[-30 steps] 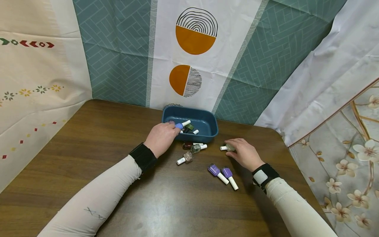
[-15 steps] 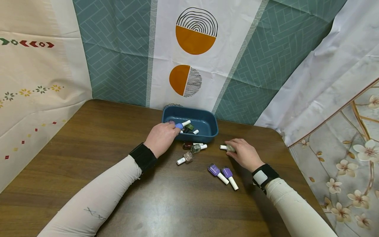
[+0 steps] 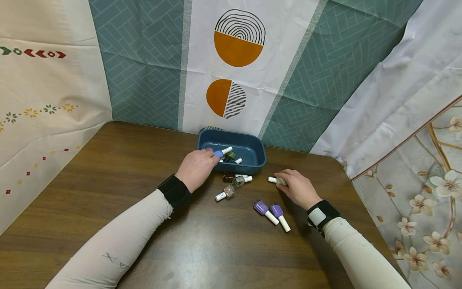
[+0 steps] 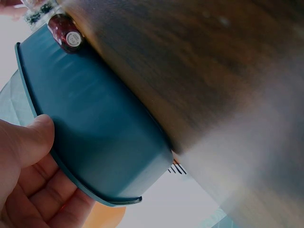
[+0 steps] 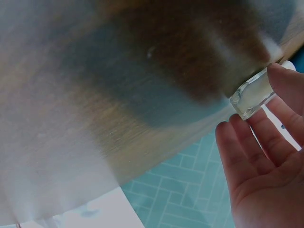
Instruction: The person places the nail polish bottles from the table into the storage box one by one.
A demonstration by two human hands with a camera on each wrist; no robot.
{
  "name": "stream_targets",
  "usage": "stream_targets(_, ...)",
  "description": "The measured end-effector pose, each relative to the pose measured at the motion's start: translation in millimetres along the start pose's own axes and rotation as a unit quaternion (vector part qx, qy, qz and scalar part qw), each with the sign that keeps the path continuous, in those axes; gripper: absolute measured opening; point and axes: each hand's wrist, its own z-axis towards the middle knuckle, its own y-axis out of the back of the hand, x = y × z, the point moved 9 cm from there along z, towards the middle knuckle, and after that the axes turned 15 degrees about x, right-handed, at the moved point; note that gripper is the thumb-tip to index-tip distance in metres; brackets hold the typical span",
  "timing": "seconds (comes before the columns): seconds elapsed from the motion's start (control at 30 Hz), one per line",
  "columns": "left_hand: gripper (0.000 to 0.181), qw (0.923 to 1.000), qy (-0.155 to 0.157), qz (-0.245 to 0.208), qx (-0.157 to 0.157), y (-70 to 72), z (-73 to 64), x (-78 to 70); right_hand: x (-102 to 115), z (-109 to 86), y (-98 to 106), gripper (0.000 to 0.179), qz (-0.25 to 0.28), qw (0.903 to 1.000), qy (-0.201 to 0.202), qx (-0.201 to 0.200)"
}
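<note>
While the left hand (image 3: 196, 168) is gripping the blue bin (image 3: 257, 166) by its rim, the right hand (image 3: 297, 188) is pinching the pale bottle (image 3: 276, 180) at or just above the tabletop (image 3: 140, 160), right of the bin; its smooth, stiff, probably glass body is likely feeling light but slippery, favouring a hold across its sides.

There is one wooden table (image 3: 144, 168), one blue tray (image 3: 249, 170), one left hand (image 3: 196, 166), one right hand (image 3: 297, 188) and two black wristbands (image 3: 174, 192). Outside the tray lie six nail polish bottles (image 3: 260, 207): two purple (image 3: 276, 210), one dark red (image 3: 228, 177), one glittery green (image 3: 238, 182), one glittery brown (image 3: 229, 191), one pale (image 3: 281, 180). Inside, perhaps four or five more bottles (image 3: 218, 153), partly hidden.
</note>
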Motion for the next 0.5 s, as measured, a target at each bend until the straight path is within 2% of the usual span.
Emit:
stream_targets(0.3,0.018,1.0,0.0,0.0,-0.005,0.1,-0.1,0.1,0.6,0.7,0.5,0.038,0.015,0.9999,0.003,-0.003)
stream_targets(0.5,0.02,1.0,0.001,-0.001,0.002,-1.4,0.6,0.3,1.0,0.5,0.4,0.037,0.023,0.9997,0.006,-0.002)
